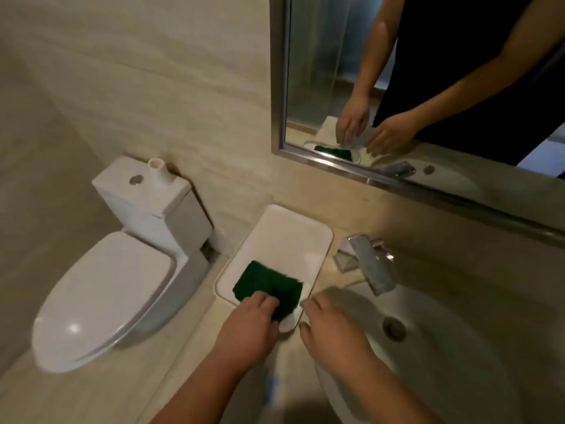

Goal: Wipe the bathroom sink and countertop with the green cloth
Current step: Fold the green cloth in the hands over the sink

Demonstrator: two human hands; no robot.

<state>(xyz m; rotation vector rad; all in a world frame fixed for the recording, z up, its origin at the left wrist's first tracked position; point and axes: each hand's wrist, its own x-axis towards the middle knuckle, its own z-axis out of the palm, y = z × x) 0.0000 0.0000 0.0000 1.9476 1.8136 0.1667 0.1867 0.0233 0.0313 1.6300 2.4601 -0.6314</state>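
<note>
The dark green cloth lies folded in the near end of a white rectangular tray on the beige countertop. My left hand rests on the cloth's near edge, fingers curled onto it. My right hand hovers beside the tray's near right corner, fingers spread, holding nothing. The white round sink with its drain sits to the right, partly under my right arm.
A chrome faucet stands behind the sink. A white toilet with its lid down is left of the counter. A framed mirror hangs above and reflects my arms.
</note>
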